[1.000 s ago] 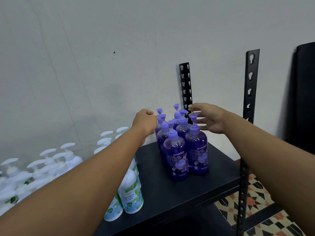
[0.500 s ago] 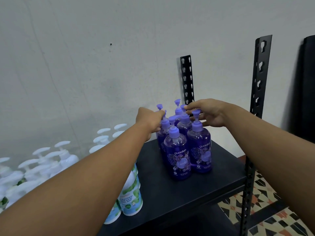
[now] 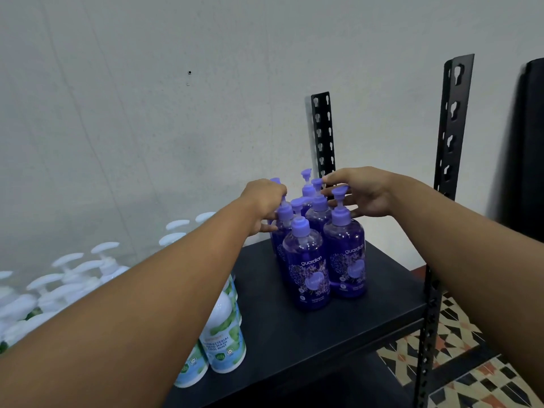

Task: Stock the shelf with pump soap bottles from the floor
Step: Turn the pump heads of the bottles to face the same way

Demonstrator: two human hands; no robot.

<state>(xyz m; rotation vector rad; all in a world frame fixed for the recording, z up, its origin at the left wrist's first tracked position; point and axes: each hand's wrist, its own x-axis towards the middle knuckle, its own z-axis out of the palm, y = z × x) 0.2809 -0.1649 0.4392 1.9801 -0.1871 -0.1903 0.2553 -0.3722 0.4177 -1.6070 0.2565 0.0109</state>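
Left hand grips purple bottle, right hand spread against neighbouring bottles; black shelf, grey wall.

I count six purple soap bottles on the one shelf, standing in three rows of two. Whether my left hand hides more, I cannot tell. Two white mint bottles show their labels. Behind them are at least ten white pump heads, too blurred to count exactly. There are two black slotted posts.

Dim, cool, even light; soft blur on left edge; wide-angle bowing.
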